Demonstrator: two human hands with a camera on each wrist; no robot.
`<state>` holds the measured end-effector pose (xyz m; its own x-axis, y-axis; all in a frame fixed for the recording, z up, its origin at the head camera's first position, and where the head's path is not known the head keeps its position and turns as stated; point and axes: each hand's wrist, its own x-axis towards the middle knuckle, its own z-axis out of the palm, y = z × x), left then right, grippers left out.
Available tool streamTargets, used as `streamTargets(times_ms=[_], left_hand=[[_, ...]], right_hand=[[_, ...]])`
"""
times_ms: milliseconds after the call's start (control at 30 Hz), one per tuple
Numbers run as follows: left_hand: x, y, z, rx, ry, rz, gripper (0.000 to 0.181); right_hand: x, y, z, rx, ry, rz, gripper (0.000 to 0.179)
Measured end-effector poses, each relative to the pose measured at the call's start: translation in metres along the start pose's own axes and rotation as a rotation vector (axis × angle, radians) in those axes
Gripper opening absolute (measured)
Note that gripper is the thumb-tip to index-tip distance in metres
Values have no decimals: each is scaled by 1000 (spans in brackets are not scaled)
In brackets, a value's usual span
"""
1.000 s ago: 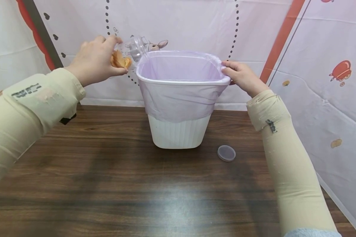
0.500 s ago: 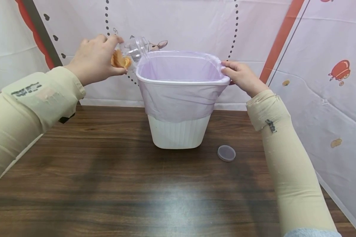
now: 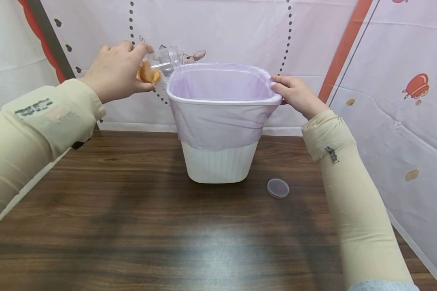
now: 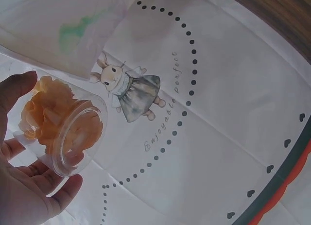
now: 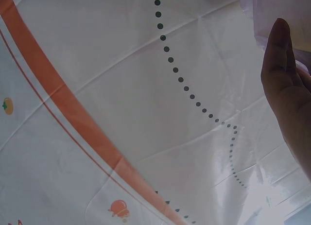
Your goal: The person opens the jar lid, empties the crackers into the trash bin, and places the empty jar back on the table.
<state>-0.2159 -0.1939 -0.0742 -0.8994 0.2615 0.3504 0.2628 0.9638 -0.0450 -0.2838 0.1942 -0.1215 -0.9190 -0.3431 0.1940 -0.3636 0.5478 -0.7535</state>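
Note:
In the head view my left hand (image 3: 118,72) grips a clear plastic jar (image 3: 165,60) from the left, fingers over it and thumb below. The jar lies tilted on its side, its mouth at the left rim of a white trash bin (image 3: 218,165). Crumpled orange peel (image 3: 147,74) sits at the jar's closed end; the left wrist view also shows this peel (image 4: 53,113) through the clear wall. My right hand (image 3: 295,93) pinches the bin's right rim, over the lilac trash bag (image 3: 218,125) that lines it and folds down outside. In the right wrist view, the right hand (image 5: 286,84) appears at the edge.
A round clear lid (image 3: 278,188) lies on the dark wooden table (image 3: 167,234), to the right of the bin's base. Close behind the bin hangs a pale printed cloth (image 3: 218,28), and another side of it runs along the right.
The left hand has turned slightly, and the jar's mouth has dipped a little at the bin's rim. The peel stays in the jar. My right hand keeps its hold.

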Motion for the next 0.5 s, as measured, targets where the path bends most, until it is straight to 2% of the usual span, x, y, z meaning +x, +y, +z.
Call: streamTargets(times_ms=[500], left_hand=[[4,-2,-4,78,11,56,75]], right_hand=[[0,0,-1,-33,-12,7,57]])
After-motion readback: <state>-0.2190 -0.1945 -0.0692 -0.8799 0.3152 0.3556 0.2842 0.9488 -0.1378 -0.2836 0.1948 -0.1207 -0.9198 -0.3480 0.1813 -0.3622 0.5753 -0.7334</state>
